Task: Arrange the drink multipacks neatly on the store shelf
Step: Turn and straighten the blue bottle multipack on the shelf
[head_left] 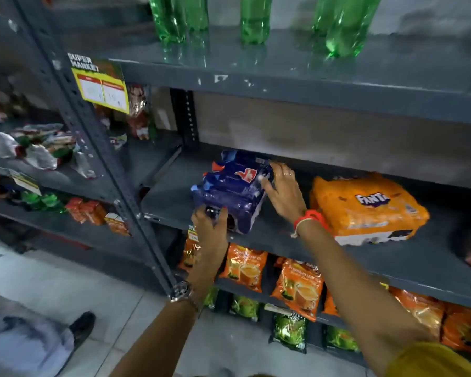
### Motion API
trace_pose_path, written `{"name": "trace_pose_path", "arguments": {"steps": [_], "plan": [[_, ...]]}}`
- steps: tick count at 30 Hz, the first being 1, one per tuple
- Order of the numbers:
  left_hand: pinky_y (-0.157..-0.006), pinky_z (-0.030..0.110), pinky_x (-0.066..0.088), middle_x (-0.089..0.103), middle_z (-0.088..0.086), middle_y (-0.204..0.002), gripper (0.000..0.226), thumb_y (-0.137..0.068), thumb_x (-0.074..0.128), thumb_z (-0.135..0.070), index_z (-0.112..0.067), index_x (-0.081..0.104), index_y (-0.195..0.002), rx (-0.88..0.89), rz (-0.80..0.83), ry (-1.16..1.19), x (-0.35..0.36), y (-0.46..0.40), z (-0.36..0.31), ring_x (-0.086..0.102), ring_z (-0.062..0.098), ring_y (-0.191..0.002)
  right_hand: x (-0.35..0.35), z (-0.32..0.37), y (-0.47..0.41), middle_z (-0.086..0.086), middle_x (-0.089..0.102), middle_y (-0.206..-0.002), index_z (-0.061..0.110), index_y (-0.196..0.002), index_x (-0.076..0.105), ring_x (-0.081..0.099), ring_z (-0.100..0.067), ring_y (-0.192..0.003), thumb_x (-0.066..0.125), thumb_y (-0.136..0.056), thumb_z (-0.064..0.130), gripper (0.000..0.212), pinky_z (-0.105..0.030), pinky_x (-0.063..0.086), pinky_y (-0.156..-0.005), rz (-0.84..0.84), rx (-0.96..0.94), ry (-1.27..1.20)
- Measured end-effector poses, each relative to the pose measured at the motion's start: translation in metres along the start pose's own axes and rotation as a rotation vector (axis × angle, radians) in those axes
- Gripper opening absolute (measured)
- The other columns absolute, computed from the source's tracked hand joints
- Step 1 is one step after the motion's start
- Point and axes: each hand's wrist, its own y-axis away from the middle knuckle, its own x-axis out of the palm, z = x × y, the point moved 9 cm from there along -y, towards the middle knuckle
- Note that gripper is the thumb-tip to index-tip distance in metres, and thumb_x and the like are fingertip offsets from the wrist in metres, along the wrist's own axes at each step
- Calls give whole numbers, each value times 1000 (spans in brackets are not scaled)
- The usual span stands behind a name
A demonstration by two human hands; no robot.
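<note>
I had both hands on the blue multipack [233, 186] on the grey middle shelf [283, 240]: my left hand [210, 227] gripped its near corner at the shelf's front edge, and my right hand [283, 189] lay flat against its right side. The pack sat skewed to the shelf edge. Just right of my right wrist lay the orange Fanta multipack [365, 208], apart from the blue one. Green bottles [254, 20] stood on the shelf above, orange pouches [297, 288] below
</note>
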Motion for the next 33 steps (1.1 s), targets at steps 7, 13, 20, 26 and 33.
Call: {"name": "trace_pose_path", "arguments": {"steps": [7, 13, 20, 26, 33], "plan": [[-70, 30, 52, 61, 8, -82, 31, -82, 65, -31, -9, 48, -97, -556, 111, 368, 23, -10, 28, 61, 22, -71, 25, -6, -64, -24, 52, -130, 4, -130, 46, 47, -40, -122, 45, -93, 31, 46, -44, 40, -104, 198, 180, 27], [-84, 45, 52, 49, 25, -130, 76, -75, 72, -29, -5, 32, -135, -661, 300, 311, 36, -28, 17, 55, 40, -112, 101, -138, -173, 10, 58, -113, 41, -112, 48, 57, -14, -89, 65, -62, 72, 61, -41, 56, -78, 523, 369, 83], [-84, 47, 52, 49, 24, -133, 83, -68, 77, -35, -8, 31, -133, -734, 344, 94, 21, -50, 18, 56, 40, -111, 42, -39, -114, -7, 61, -108, 12, -108, 49, 59, -27, -96, 66, -71, 61, 63, -37, 47, -87, 604, 406, -1], [-55, 28, 47, 60, 13, -109, 51, -75, 72, -24, -3, 51, -116, -615, 373, -94, -2, -86, -2, 57, 18, -71, 36, -59, -68, 4, 64, -88, 17, -108, 56, 57, -9, -76, 65, -82, 39, 36, -20, 45, -54, 656, 541, -269], [-44, 19, 49, 58, 3, -75, 14, -76, 68, -8, -9, 55, -74, -581, 404, -139, -5, -106, -10, 54, 14, -66, 43, -76, -56, -12, 71, -100, 5, -111, 57, 70, -21, -80, 86, -58, 27, 64, -30, 57, -62, 336, 658, -595]]}}
